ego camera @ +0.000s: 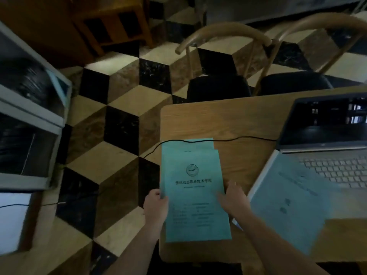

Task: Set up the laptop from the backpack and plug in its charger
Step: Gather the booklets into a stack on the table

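The left grip (155, 203) pinches the near left edge of the teal booklets (195, 192), while the right grip (231, 197) lies flat-fingered against their right side, likely squaring the stack on the counter (248, 120). The laptop (325, 147) stands open at right, its charger cable (228, 140) trailing off the counter (no backpack shows). Another booklet (292, 199) overlaps its keyboard.

wooden table (248, 120) — carries open laptop (325, 155), black cable (228, 140), teal booklets (194, 187), another teal sheet (294, 201).

Teal booklets (195, 187) on wooden table (248, 124); two chairs (220, 56) beyond; checkered floor (119, 108).
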